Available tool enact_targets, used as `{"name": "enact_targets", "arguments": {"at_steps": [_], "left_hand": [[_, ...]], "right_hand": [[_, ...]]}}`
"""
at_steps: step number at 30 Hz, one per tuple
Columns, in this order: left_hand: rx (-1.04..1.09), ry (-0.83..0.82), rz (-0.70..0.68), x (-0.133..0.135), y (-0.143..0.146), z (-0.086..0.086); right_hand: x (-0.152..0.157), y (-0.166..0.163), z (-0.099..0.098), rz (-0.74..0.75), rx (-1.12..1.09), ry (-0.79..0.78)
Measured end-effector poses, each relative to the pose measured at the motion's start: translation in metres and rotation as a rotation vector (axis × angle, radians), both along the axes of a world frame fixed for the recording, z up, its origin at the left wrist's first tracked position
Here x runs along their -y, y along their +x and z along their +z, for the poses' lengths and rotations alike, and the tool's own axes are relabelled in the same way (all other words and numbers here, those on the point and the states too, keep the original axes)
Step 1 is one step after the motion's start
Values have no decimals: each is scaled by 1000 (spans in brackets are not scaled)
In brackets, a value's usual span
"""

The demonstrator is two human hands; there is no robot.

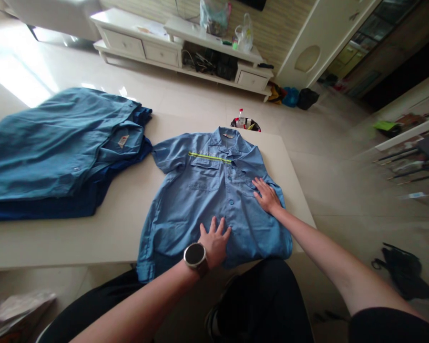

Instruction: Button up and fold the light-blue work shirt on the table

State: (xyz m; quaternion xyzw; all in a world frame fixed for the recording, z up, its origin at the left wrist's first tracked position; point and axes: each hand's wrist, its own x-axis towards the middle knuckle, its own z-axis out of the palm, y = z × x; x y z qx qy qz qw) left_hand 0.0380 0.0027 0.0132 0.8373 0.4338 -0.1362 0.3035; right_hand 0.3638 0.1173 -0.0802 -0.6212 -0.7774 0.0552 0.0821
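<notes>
A blue short-sleeved work shirt (pixel 186 209) lies front up on the white table (pixel 121 238), its collar pointing away from me. A yellow-green stripe crosses its chest on the left side; the matching part on the right is hidden in folds. My left hand (pixel 214 243), with a watch (pixel 195 256) on the wrist, rests flat near the lower front with fingers spread. On the right side of the chest, my right hand (pixel 267 196) lies flat, its fingers stretched out. The right sleeve looks rumpled or tucked in.
A stack of folded blue garments (pixel 57 143) lies on the table's left part. Beyond the far edge stands a bin (pixel 255 126) with a bottle (pixel 240 118) in it. Further back is a white TV cabinet (pixel 160 55). My knees are under the near edge.
</notes>
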Motion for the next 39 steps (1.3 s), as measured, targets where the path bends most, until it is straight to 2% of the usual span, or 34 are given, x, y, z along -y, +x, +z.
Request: {"name": "enact_targets", "arguments": {"at_steps": [2,4,6,9,11,13,16,19,24,29,33,39], "left_hand": [[99,2,-1,-20,-12,9],[189,32,98,-49,-30,16],[235,145,321,-82,-53,16],[239,324,738,-128,-92,3],[250,340,978,-149,-118,-11],[242,299,1126,-162,-138,-26],[280,274,1146,-170,-155,-44],[423,270,1123,-172,-158,-51],[618,283,1100,-175,-150,-44],[752,148,1284,-176,-140,-34],[911,86,1313,-177,-136,-31],[925,103,1313,-176,-135,-29]], "right_hand": [[0,-1,0,-2,-13,36],[2,-2,0,2,-11,90],[4,-2,0,18,-11,141],[6,-2,-2,35,-38,189],[7,-3,-2,24,-42,202],[7,-4,0,13,-19,200],[8,-6,4,22,38,179],[8,-8,6,11,54,181],[10,-9,7,30,47,190],[10,-10,9,38,72,182],[8,-9,8,29,16,195],[6,-6,2,34,-15,204]]}}
